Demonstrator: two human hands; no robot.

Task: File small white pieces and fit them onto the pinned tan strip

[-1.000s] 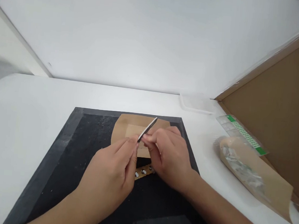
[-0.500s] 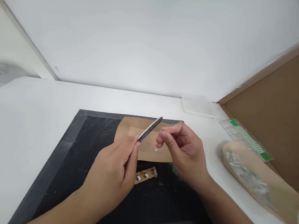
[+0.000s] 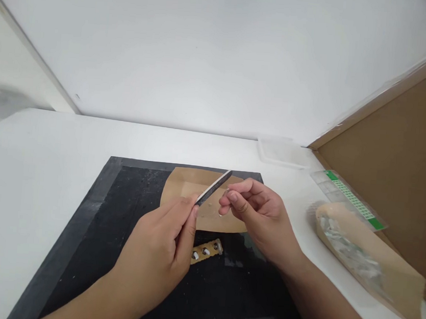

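My left hand [image 3: 158, 241] is closed around the lower end of a nail file [image 3: 214, 187], dark on its face with a pale edge. The file tilts up and to the right. Close to its tip, my right hand [image 3: 266, 213] pinches a small pale, clear piece [image 3: 227, 192] between thumb and forefinger; its exact kind is too small to make out. The piece and the file are a little apart. Beneath both lies a sheet of brown paper [image 3: 177, 182] with tiny pale bits on it. Partly behind my left hand is a golden strip [image 3: 199, 257] carrying several small white pieces.
A black mat [image 3: 129, 192] covers the middle of the white table [image 3: 67, 133]. At the right lie a brown paper bag [image 3: 399, 277] with clear pieces inside, a clear case with a green label [image 3: 375, 223], and a clear tray [image 3: 283, 153]. A cardboard panel [image 3: 395, 134] stands behind them.
My right hand has shifted slightly down and left, with the small piece still pinched. The file in my left hand has barely moved.
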